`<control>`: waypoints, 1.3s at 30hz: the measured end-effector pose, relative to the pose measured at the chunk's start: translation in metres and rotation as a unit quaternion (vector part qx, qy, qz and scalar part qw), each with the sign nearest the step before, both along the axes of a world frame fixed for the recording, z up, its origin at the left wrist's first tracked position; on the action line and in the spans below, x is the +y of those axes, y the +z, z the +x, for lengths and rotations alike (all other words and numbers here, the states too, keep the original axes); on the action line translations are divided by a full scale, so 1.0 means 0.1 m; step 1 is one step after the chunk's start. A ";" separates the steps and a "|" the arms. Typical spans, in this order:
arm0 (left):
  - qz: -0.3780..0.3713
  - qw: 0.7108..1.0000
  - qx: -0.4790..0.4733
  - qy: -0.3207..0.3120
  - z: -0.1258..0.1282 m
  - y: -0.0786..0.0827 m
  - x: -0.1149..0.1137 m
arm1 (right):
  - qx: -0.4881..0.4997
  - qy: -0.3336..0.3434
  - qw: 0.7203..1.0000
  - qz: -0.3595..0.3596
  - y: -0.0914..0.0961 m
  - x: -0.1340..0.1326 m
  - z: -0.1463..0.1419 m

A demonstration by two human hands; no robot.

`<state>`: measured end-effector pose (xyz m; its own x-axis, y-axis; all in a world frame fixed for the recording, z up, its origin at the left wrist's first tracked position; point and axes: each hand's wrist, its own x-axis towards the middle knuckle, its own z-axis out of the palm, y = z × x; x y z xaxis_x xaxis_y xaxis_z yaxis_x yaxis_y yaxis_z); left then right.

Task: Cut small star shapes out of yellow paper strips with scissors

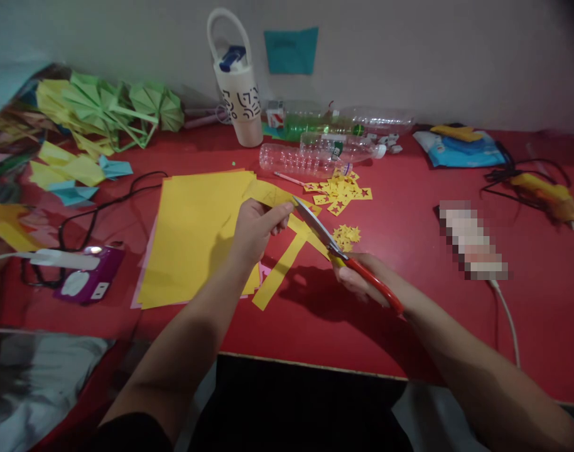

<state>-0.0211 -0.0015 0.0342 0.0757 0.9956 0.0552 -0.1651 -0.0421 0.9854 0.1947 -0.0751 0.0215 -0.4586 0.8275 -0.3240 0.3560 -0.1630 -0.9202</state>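
My left hand (259, 226) is closed, thumb against fingers, on a piece of yellow paper (264, 191). My right hand (357, 279) grips a pair of scissors (367, 276) with red handles. Their blades point up and left, and the tip lies beside my left fingertips; I cannot tell whether they are cutting into the paper. Yellow paper strips (281, 271) lie on the table between my hands. Just past the scissors are a small pile of yellow paper stars (346, 238) and some strips with star-shaped holes (340, 191). Left of them rests a stack of yellow sheets (193, 245).
Clear plastic bottles (287, 159) lie at the back beside an upright white tumbler (242, 100). Folded paper shapes (112, 107) and a purple power strip (92, 276) with cables occupy the left. Right stand a blurred phone (473, 242), a blue packet (461, 147) and a yellow glue gun (544, 193).
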 end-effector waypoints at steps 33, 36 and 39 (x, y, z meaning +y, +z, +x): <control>-0.026 0.999 0.017 -0.031 -0.10 0.05 0.07 | -0.006 -0.023 0.999 -0.031 0.09 0.01 -0.01; -0.029 0.999 0.020 -0.032 -0.10 0.06 0.07 | -0.002 -0.024 0.999 -0.033 0.09 0.01 -0.01; -0.035 0.999 0.022 -0.032 -0.11 0.07 0.07 | -0.008 -0.018 0.999 -0.039 0.10 0.02 -0.01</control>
<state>-0.0322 0.0058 0.0410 0.1409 0.9898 -0.0202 -0.1216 0.0375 0.9919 0.1940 -0.0734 0.0312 -0.4225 0.8154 -0.3957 0.3635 -0.2475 -0.8981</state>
